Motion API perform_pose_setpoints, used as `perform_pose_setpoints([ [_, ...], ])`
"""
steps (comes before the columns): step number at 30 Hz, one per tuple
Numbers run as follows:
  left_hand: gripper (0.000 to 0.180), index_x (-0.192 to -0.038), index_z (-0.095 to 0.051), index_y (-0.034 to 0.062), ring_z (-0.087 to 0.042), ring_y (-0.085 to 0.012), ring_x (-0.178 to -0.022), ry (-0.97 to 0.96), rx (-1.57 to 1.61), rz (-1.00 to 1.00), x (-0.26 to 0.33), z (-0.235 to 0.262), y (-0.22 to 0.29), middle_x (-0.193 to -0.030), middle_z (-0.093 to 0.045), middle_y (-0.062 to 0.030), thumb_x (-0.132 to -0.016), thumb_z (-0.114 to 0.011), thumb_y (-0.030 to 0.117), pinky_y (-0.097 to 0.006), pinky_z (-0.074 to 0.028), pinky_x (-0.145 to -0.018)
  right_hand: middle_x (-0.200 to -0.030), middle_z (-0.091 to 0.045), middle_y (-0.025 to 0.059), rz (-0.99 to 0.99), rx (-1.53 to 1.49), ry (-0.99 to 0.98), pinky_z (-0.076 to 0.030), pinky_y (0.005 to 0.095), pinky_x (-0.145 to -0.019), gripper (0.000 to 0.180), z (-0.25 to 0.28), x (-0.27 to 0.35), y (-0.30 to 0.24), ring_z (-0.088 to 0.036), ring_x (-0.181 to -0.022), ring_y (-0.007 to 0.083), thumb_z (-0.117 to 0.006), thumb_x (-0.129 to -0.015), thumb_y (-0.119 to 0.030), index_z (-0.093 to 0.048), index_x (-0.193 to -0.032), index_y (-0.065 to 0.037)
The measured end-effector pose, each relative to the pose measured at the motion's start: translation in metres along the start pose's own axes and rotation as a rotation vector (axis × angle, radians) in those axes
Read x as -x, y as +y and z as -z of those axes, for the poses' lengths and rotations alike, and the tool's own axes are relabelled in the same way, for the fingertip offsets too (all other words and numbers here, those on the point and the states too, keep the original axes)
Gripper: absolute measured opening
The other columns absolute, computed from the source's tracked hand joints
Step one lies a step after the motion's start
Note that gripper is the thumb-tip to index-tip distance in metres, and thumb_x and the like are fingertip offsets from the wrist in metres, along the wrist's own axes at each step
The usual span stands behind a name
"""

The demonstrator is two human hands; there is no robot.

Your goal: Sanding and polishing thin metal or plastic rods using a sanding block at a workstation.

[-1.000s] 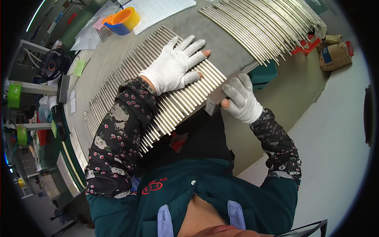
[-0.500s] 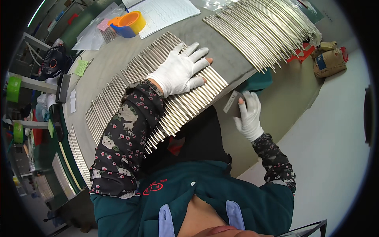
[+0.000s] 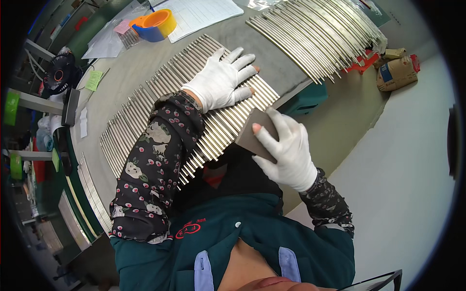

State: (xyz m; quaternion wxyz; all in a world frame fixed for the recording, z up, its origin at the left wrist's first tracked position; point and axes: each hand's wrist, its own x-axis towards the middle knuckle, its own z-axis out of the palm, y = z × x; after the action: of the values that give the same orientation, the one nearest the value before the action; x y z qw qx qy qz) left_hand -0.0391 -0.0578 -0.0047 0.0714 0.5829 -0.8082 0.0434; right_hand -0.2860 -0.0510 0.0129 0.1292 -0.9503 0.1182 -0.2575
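My left hand (image 3: 221, 80), in a white glove with bare fingertips, lies spread and flat across a row of thin metal rods (image 3: 228, 133). The rods lie side by side on the grey table, and their near ends stick out past its edge. In my right hand (image 3: 291, 153), also gloved in white, is a grey-brown rectangular block (image 3: 257, 133), gripped by its sides between thumb and fingers. The block is at the right-hand near ends of the rods; whether it touches them I cannot tell.
A second bundle of metal rods (image 3: 310, 39) lies at the far right of the table. Behind the row are an orange, yellow and blue tape roll (image 3: 156, 25) and paper sheets (image 3: 199, 17). A brown sack (image 3: 397, 73) sits beyond the right edge. At left stands a small black fan (image 3: 59, 74).
My right hand has brought the block from beyond the table edge leftward to the rod ends, turning its broad face into view. My left hand stays flat on the rods.
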Motion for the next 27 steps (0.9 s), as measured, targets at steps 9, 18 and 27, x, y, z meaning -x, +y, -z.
perform_pose_setpoints([
  [9,0.061,-0.135,-0.046,0.0098,-0.029,-0.0345,-0.137,-0.015,-0.014,0.015,-0.002,0.002,0.001,-0.145,-0.039,-0.0132,-0.092,-0.042,0.053,-0.054,-0.021,-0.111,-0.122,-0.049,0.0251,-0.025,0.009,0.012,-0.046,0.0425,-0.082,0.057,-0.012,0.004,-0.002,-0.054,-0.102,0.0373,-0.079,-0.059,-0.021,-0.06,-0.113,-0.013],
  [18,0.061,-0.135,-0.046,0.0093,-0.029,-0.0331,-0.138,0.001,-0.023,0.036,-0.003,0.002,0.003,-0.145,-0.039,-0.0121,-0.091,-0.045,0.051,-0.053,-0.021,-0.111,-0.124,-0.048,0.0248,-0.057,0.129,0.177,-0.046,0.0442,-0.079,0.065,-0.021,0.013,0.004,-0.055,-0.102,0.0375,-0.078,-0.06,-0.017,-0.055,-0.121,-0.012],
  [27,0.059,-0.138,-0.044,0.012,-0.029,-0.0313,-0.139,-0.056,-0.042,0.076,-0.004,0.003,0.007,-0.148,-0.035,-0.0105,-0.093,-0.044,0.05,-0.05,-0.023,-0.112,-0.124,-0.049,0.0263,-0.274,0.244,0.25,-0.044,0.0454,-0.087,0.06,-0.024,0.028,0.022,-0.052,-0.103,0.0391,-0.076,-0.065,-0.013,-0.057,-0.121,-0.004],
])
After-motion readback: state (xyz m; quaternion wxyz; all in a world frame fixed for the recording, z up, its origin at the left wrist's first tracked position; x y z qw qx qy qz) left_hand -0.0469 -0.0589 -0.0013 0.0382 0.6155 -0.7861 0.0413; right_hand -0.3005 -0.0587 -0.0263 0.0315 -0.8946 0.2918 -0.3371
